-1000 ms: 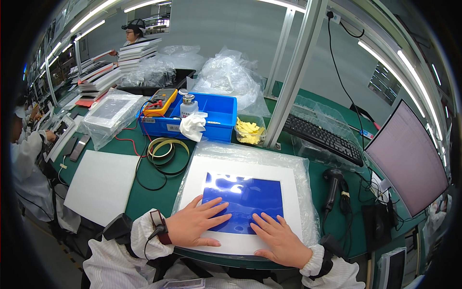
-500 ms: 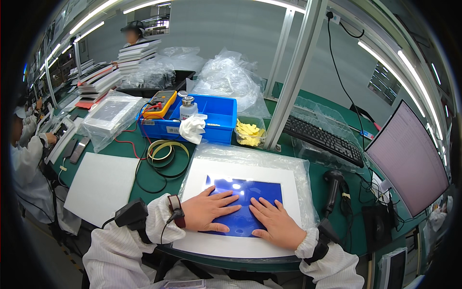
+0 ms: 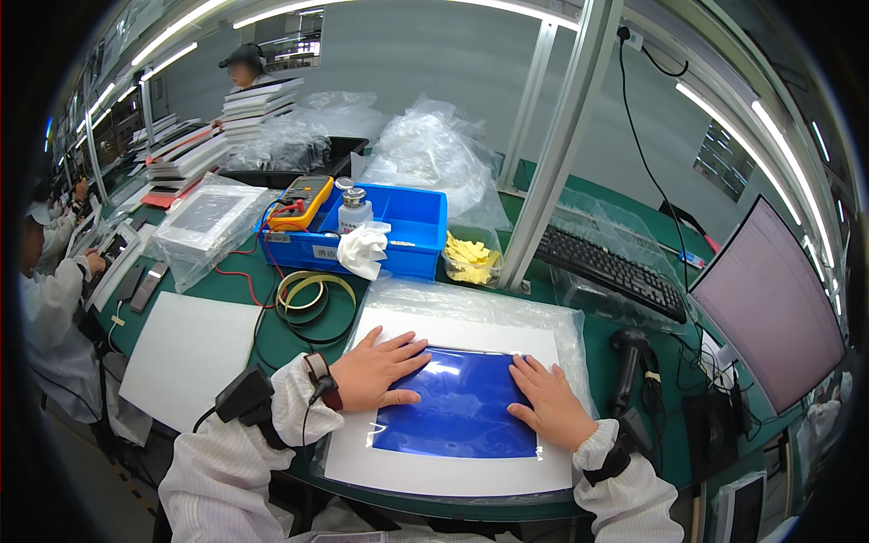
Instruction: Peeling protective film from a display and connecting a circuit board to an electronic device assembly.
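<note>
A room with a grey wall [image 3: 434, 54] surrounds the green worktop [image 3: 602, 321], where clear plastic wrap [image 3: 453, 299] lies under a flat white-framed panel [image 3: 453, 476]. Its glossy blue sheet [image 3: 457, 412] lies between the two hands, long axis left to right, neither hand clearly nearer: left hand [image 3: 367, 373] over the upper-left edge, right hand [image 3: 558, 409] over the upper-right. Both hands' fingers [image 3: 398, 355] rest spread and flattish, gripping nothing that I can see.

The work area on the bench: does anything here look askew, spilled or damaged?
No spill or damage stands out. The blue sheet lies roughly square on the white panel. The crumpled white cloth looks untidy, hanging over the front of the blue bin.
</note>
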### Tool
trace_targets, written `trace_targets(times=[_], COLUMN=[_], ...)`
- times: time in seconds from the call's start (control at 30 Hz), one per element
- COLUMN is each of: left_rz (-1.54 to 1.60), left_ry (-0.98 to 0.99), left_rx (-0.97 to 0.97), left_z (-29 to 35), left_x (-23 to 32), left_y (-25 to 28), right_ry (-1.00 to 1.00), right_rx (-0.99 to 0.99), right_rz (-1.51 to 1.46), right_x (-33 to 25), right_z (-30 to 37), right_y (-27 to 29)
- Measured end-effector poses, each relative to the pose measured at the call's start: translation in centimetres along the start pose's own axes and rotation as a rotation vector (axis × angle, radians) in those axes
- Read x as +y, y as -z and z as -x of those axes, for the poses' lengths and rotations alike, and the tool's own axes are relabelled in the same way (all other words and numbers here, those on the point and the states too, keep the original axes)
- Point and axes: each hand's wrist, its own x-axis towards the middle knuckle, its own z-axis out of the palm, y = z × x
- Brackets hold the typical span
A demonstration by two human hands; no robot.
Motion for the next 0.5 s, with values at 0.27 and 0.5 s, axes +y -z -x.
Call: trace_targets(times=[0.27, 0.5], left_rz=[0.060, 0.044], left_ry=[0.146, 0.257], left_rx=[0.094, 0.167], left_z=[1.4, 2.9], left_x=[-1.9, -2.2], left_y=[-0.5, -0.5], right_ry=[-0.115, -0.203], right_rx=[0.061, 0.090], right_rz=[-0.074, -0.052], right_x=[2.7, 3.2], right_z=[0.4, 0.5], right_y=[-0.2, -0.5])
